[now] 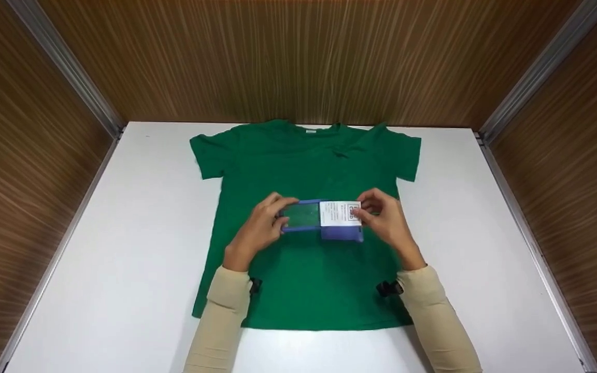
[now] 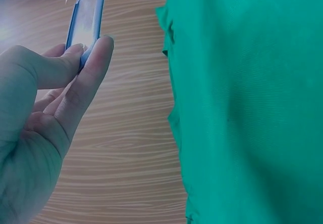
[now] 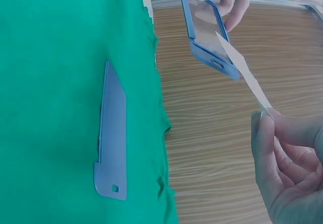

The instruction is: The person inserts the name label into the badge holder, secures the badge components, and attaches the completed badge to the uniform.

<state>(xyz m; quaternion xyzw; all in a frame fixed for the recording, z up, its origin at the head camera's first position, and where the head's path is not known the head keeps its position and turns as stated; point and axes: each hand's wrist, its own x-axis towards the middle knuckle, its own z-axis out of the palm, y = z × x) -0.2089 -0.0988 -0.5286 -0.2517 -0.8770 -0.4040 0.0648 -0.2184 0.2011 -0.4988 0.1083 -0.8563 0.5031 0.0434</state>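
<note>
Pinching a blue-framed holder (image 1: 301, 216) in left hand (image 1: 262, 226), white card (image 1: 332, 214) in right hand (image 1: 387, 218). Holding both above a green T-shirt (image 1: 314, 290).

tbh the print (image 1: 331, 211) on that white card (image 1: 339, 214) is too tiny to read, and the left hand (image 1: 262, 223) hides some blue frame (image 1: 303, 228).

Head view's peering from up over table (image 1: 143, 248), near side, down twd far edge; L/R wrist views, close in, face wood panel (image 1: 298, 62), sharing green shirt (image 1: 303, 176) + blue frame (image 3: 207, 56).
</note>
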